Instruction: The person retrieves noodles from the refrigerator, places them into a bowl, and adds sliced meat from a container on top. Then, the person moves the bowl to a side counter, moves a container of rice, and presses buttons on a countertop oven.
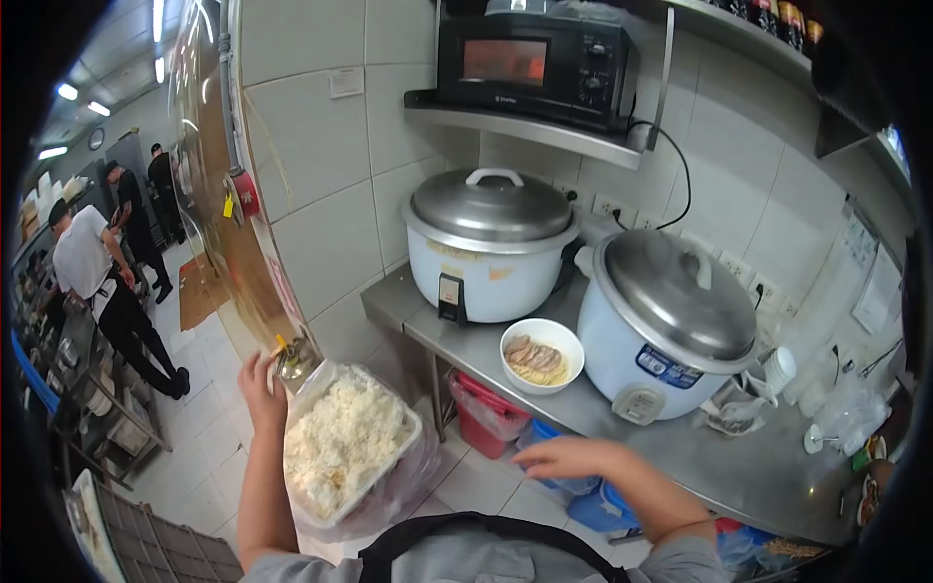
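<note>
My left hand (262, 391) is raised beside a clear plastic tub (416, 432), its fingers apart and nothing seen in them. The tub is heaped with white crumbly food (340, 437); whether this is rice or breadcrumbs I cannot tell. Just behind that hand sits a brass-coloured metal fitting (295, 361) with a yellow part. My right hand (566, 457) hovers in front of the steel counter, fingers stretched out, holding nothing. Nearest to it on the counter stands a white bowl (542, 387) with yellow noodles and sliced meat.
Two large lidded rice cookers (486, 257) (646, 335) occupy the steel counter (777, 466). Above them a black microwave (535, 73) sits lit on a shelf. Red (486, 413) and blue (598, 510) bins stand below the counter. Several people (92, 253) are at the far left.
</note>
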### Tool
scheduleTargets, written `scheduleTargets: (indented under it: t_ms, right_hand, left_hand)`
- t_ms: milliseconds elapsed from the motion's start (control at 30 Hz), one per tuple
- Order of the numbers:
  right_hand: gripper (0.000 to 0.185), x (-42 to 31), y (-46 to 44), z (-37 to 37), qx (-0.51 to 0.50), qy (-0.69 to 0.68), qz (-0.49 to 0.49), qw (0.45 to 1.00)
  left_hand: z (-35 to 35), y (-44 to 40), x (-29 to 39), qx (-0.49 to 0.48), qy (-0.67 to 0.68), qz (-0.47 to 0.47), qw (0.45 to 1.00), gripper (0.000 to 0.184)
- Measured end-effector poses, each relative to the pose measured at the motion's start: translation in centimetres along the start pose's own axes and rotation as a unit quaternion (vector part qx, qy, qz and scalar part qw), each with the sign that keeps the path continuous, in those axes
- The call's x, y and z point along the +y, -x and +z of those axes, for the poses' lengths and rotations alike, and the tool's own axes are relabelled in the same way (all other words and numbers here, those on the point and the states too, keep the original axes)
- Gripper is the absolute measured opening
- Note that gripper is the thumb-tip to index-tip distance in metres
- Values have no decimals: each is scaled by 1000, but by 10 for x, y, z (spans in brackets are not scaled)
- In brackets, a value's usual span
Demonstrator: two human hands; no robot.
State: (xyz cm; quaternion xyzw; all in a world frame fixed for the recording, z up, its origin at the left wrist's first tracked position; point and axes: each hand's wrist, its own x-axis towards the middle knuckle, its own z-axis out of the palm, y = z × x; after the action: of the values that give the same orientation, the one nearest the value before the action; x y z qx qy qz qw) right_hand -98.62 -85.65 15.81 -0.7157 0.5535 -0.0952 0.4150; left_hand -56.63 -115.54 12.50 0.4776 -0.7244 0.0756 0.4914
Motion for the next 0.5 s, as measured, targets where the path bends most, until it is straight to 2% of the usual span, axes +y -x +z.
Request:
scheduleTargets:
  t_ms: [67,167,200,267,333,400,467,500]
  right_hand:
    - [41,-49,50,-56,117,78,-15,990]
    - [38,-132,91,-120,246,208,51,946]
    - [36,-157,92,-137,295,243,86,920]
    - [36,-164,80,-174,429,394,-17,813]
    - [36,-177,59,-212,511,372,-1,775]
    - [34,-178,34,-260,542,381,25,749]
    - [32,-173,8,-309,567,387,53,726]
    - [29,-171,-4,-334,581,404,117,697]
  left_hand:
    - [2,-68,63,25,53,92,994,36]
    - [5,-151,154,35,96,222,970,35]
    - [6,-173,183,37,119,248,961,34]
    - [16,-214,230,44,149,300,941,33]
    - [43,-249,256,52,166,326,929,33]
    - [72,-289,276,66,222,382,895,35]
    - [107,-323,289,78,251,384,885,35]
    - [125,-340,296,87,269,385,878,36]
